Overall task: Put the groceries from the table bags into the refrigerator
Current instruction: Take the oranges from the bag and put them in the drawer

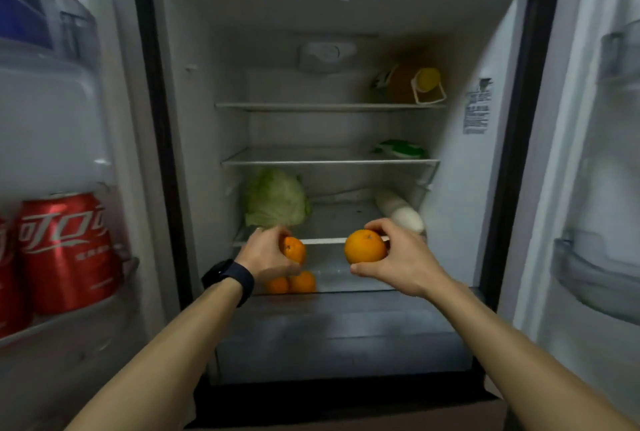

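The refrigerator stands open in front of me. My left hand grips a small orange just in front of the lowest glass shelf. My right hand holds a larger orange at the same height, to the right. Two more oranges lie on the bottom level below my left hand. A green cabbage sits on the lowest shelf at the left, and a white radish lies on it at the right.
A bottle with a yellow cap lies on the top shelf, a green and white packet on the middle one. Red cola cans fill the left door rack. The right door with its racks stands open. A drawer front is below.
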### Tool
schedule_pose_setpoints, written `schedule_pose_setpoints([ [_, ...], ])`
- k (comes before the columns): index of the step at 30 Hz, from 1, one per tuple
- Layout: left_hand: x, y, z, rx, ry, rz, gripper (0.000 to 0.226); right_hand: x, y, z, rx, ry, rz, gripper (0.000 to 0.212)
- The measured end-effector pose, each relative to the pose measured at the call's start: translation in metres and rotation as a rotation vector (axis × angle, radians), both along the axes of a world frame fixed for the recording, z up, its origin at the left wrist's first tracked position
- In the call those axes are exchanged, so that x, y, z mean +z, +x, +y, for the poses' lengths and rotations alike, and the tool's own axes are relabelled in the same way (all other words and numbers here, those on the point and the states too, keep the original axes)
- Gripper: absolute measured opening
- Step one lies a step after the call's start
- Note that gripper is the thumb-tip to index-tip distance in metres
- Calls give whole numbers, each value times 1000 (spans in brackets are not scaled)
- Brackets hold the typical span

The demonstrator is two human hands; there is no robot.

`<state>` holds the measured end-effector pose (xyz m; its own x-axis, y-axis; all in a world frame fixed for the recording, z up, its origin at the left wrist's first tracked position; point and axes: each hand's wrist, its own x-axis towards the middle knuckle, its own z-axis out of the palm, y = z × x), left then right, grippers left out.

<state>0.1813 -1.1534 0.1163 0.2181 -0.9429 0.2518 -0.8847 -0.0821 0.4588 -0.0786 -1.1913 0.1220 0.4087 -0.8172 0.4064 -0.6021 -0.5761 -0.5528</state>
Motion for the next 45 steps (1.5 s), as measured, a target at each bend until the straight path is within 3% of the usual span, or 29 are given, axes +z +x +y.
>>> schedule_pose_setpoints([
  [8,-38,31,-58,67,419,-241,80,-21,63,-86,201,92,543,73],
  [13,-54,52,-90,20,604,-375,74,-48,112,-116,311,218,875,44],
  [15,-59,57,-98,-18,648,-377,70,-58,127,-122,334,211,940,49],
  [21,-78,62,-111,-122,715,-306,71,-77,149,-129,411,143,974,64],
  [25,-90,64,-112,-118,691,-331,74,-93,152,-130,410,118,969,64],
  [30,-95,67,-111,-100,688,-316,78,-102,147,-135,408,137,969,78],
  [39,-98,67,-117,-90,717,-340,81,-105,147,-138,400,206,872,80],
  [45,-90,63,-115,-105,723,-270,76,-98,150,-136,370,232,934,82],
])
